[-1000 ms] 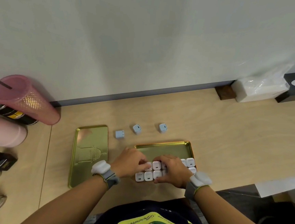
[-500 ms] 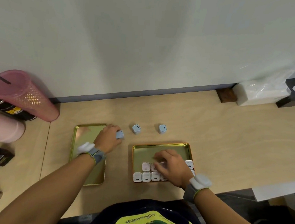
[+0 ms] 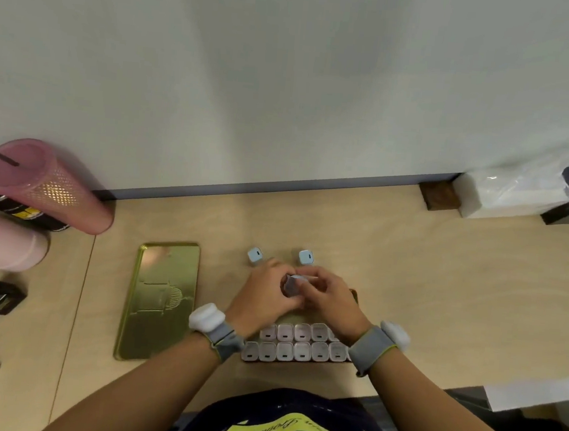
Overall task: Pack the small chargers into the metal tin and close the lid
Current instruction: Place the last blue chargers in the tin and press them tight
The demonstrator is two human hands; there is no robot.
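Packing a charger (image 3: 291, 284), pinched in both hands' grip over the tin (image 3: 354, 294).
Next, I judge: seat it behind the filled rows (image 3: 294, 341); two chargers (image 3: 255, 255) wait beyond; lid (image 3: 160, 299) lies left.

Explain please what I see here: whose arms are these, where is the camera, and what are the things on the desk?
No machine here: a person wears a camera on the head, looking down at their own two hands. The left hand and right hand together hold one small charger above a gold metal tin that already has two rows of chargers inside. Two more blue chargers stand on the wooden desk just behind the hands. The tin's lid lies flat to the left. Both wrists wear grey bands. Pink cups stand far left.
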